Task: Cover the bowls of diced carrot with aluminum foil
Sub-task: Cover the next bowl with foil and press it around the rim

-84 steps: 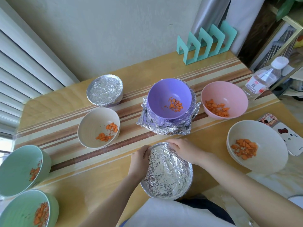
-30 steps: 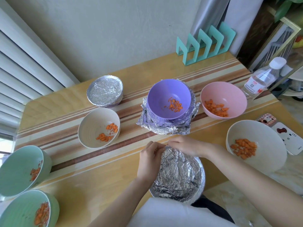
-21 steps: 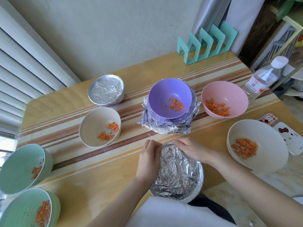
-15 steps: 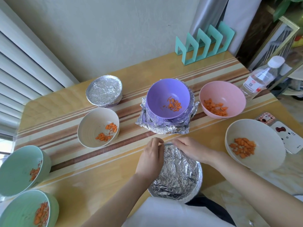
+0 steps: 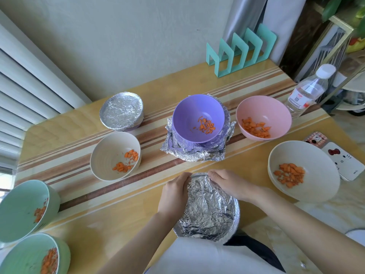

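Centrally, low in the head view, I read the foil-covered bowl [image 5: 209, 212] standing at the near edge of the tabletop [image 5: 118, 218], its whole top under crumpled foil. The left hand [image 5: 173, 194] lies against the bowl's far-left rim, and its fingers [image 5: 184, 177] are curled down over the foil edge and grip it. The right hand [image 5: 229, 184] comes in from the right with its fingers [image 5: 214, 174] curled over the far rim in the same way, holding the foil to the bowl. A short stretch of rim shows between the two sets of fingertips. I cannot tell what lies under the foil.

Above, at frame centre, the purple bowl [image 5: 197, 111] holds a little diced carrot [image 5: 205, 126] and sits open on a stack of crumpled foil sheets [image 5: 189, 155]. Just to its right is the pink bowl [image 5: 264, 107], and at mid right the large cream bowl [image 5: 316, 190]. Left of centre stands the small cream bowl [image 5: 106, 155]. Two green bowls [image 5: 17, 206] occupy the lower left corner. All of these show carrot and stand open. A second covered bowl [image 5: 121, 111] stands at upper left of the tabletop.

At the right edge I note a water bottle [image 5: 308, 89] and a phone [image 5: 347, 163]. A teal rack [image 5: 241, 50] stands against the wall.
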### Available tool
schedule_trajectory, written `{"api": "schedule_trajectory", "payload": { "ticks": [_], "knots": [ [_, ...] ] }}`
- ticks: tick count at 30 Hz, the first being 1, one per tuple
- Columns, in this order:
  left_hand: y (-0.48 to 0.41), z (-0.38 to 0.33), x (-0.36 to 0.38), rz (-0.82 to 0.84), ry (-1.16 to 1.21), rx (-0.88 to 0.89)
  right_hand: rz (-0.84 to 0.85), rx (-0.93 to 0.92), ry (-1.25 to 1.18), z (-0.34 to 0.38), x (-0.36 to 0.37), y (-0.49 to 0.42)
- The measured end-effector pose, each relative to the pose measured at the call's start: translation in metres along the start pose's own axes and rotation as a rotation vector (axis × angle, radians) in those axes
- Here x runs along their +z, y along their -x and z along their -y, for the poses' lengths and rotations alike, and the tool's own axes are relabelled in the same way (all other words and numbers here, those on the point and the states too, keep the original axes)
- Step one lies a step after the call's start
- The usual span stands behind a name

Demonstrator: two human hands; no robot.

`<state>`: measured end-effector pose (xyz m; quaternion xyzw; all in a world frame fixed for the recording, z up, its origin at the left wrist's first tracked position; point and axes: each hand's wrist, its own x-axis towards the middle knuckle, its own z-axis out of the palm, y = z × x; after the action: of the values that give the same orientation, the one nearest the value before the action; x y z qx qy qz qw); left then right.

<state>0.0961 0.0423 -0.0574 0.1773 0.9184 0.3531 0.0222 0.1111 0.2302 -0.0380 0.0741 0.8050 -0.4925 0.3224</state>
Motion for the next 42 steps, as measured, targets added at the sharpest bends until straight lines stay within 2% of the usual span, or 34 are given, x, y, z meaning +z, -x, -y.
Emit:
{"api": "schedule_trajectory", "payload": {
  "ticks": [14, 21, 33, 42],
  "knots": [
    [0.001, 0.006, -0.004, -0.098, -0.009, -0.127, -0.034, 0.009, -0.249, 0.001, 0.006, 0.003],
    [0.0, 0.005, -0.004, -0.144, 0.053, -0.274, -0.255, -0.046, -0.127, -0.008, 0.019, -0.007],
    [-0.006, 0.008, -0.006, -0.223, 0.063, -0.343, -0.388, -0.104, -0.107, 0.005, 0.02, -0.006],
    [-0.002, 0.009, -0.013, -0.277, 0.077, -0.419, -0.46, -0.053, -0.181, 0.005, 0.029, -0.008]
  ]
}}
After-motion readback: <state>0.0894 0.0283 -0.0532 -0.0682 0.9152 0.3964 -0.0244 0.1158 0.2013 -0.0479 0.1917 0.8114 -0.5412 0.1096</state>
